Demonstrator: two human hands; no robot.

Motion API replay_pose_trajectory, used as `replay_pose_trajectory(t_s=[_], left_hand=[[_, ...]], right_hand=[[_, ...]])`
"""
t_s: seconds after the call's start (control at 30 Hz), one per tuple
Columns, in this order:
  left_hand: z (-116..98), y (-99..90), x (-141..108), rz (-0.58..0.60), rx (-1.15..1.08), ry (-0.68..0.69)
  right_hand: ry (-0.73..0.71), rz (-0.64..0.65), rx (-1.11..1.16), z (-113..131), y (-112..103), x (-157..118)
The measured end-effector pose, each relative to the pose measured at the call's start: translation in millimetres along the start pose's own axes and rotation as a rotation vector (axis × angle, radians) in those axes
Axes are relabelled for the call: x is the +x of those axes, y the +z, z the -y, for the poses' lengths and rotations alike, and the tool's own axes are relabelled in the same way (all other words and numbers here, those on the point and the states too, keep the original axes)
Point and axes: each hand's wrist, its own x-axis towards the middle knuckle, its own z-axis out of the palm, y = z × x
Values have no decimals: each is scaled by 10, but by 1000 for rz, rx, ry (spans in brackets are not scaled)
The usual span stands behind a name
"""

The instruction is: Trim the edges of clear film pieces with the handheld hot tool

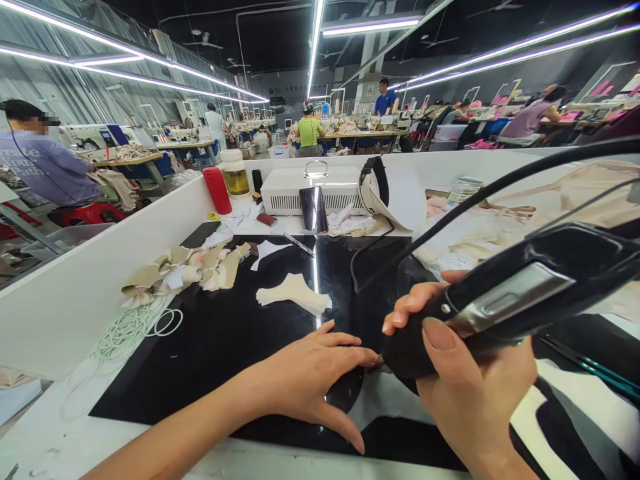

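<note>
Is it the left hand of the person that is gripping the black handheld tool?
No, the right hand is gripping the black handheld tool, while the left hand is spread above the black board.

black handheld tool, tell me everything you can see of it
The black tool has a partly glossy, plastic-looking body, a silver metallic plate, a small round stud and a rounded front end. The right hand grips it, slanting down leftward above the black work surface, front end near the left hand; contact unclear. It runs off the right edge.
</note>
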Motion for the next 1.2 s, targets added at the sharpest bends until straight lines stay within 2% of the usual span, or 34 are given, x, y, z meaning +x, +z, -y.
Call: replay_pose_trajectory(t_s=[0.27,0.43,0.6,0.8,1.03,1.2], left_hand=[[-34,3,12,9,-5,-9],[3,21,-6,3,-20,0],[37,33,-11,4,-15,-5],[3,6,-10,18,-4,2],[-15,-22,-3,20,33,3],[-35,-29,0,19,57,-2]], right_hand=[[23,-28,10,17,11,-28],[24,-15,-17,3,14,-25],[44,-60,-16,28,61,-47],[46,-18,12,67,58,-128],[78,-72,-1,91,102,-168],[84,-11,34,132,103,-226]])
